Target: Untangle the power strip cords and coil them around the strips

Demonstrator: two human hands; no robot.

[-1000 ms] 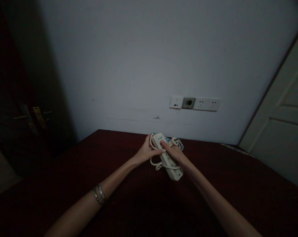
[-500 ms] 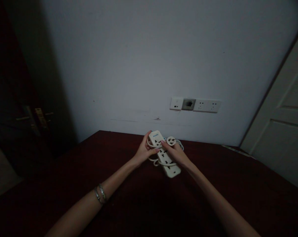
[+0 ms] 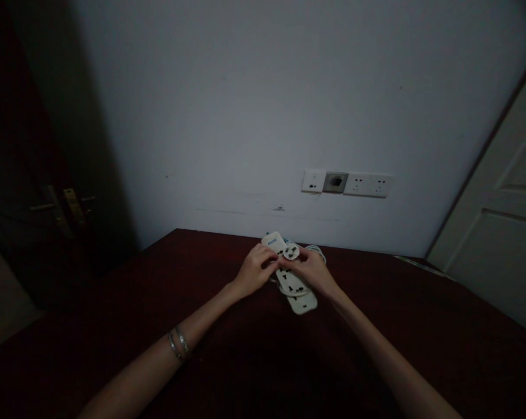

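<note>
A cream power strip (image 3: 297, 288) with its cord wound around it lies on a dark red table (image 3: 114, 326) near the far edge. My left hand (image 3: 255, 271) curls around its left side, fingers closed on it. My right hand (image 3: 312, 270) holds its right side and pinches the round white plug (image 3: 291, 251) above the strip's face. Loops of the cord (image 3: 317, 251) show behind my right hand. Two thin bracelets (image 3: 176, 344) sit on my left wrist.
A white wall stands just behind the table, with a row of wall sockets (image 3: 348, 183) above the strip. A dark wooden door with a brass handle (image 3: 68, 206) is at the left. A white panelled door (image 3: 498, 233) is at the right.
The plug has moved from the right of the strip to over its face, carried by my right hand. Both hands and the strip have shifted slightly; the cord loops at the left are now drawn in.
</note>
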